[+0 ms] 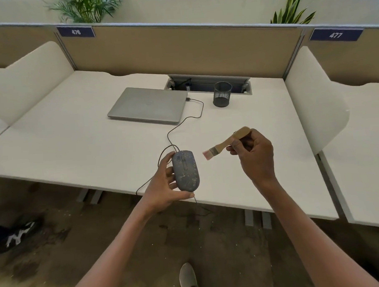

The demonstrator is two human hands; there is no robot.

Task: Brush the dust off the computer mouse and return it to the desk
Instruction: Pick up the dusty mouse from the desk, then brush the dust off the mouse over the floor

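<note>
While the left hand [164,183] cradles the dusty dark grey oval computer mouse [186,170] just above the near edge of the white desk [80,148], its fingers curl behind the far flank and the thumb hooks under the tail, so the mouse sits clamped, top face up and speckled all over with pale dust. Its long axis runs away from the person, nose pointing up the desk, and the thin black cable [179,126] leaves that nose just past the left fingertips. Over to the right of those fingers, close but clear of the mouse, hangs the small wooden-handled paintbrush with pinkish bristles [225,145]; the right hand [255,155] pinches its handle between thumb and curled fingers, bristles aimed left at the mouse's nose, not touching. That gap is the whole story: the mouse lies left and slightly nearer than the right fingers, so by my reading a short sweep leftward brings bristle to shell, and stroking along the long axis looks the natural line. No brushing is done yet, judging by the dust. Beyond both hands the cable loops to a closed silver laptop [147,105], with a black mesh pen cup [222,94] further right.
</note>
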